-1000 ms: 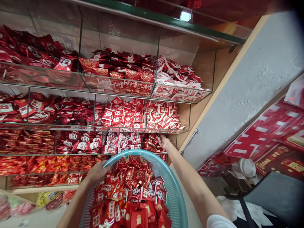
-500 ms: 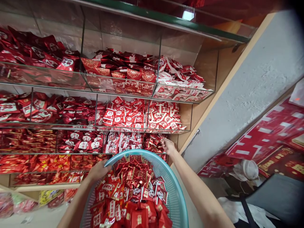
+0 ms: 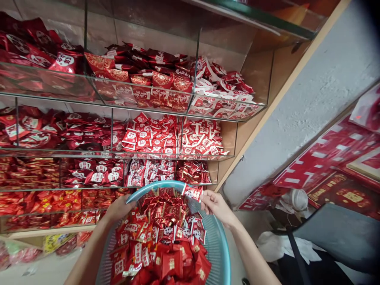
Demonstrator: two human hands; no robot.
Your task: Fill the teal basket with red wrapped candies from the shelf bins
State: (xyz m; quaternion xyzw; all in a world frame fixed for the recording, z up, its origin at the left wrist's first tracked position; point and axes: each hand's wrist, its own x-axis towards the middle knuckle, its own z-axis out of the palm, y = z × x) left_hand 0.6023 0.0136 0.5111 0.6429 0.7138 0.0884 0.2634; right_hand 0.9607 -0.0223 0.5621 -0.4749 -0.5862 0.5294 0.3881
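My left hand (image 3: 118,209) grips the far left rim of a round teal plastic basket (image 3: 225,241), fingers over its edge. Several small red candy packets (image 3: 172,264) fill most of the basket. Over the basket's far right side, my right hand (image 3: 214,204) pinches one red-and-white candy packet (image 3: 192,193) between thumb and fingers. Just beyond the rim is a shelf compartment of dark red, gold-edged packets (image 3: 193,172).
Glass-fronted shelves (image 3: 166,103) rise ahead, divided into compartments of red packets. A wooden side panel (image 3: 258,130) meets a grey wall (image 3: 308,99). A grey chair back (image 3: 341,237) stands at right; bagged goods (image 3: 57,242) lie low at left.
My right hand has come back from the lower right shelf compartment to above the basket, now with a packet showing in its fingers. My left hand still holds the rim.
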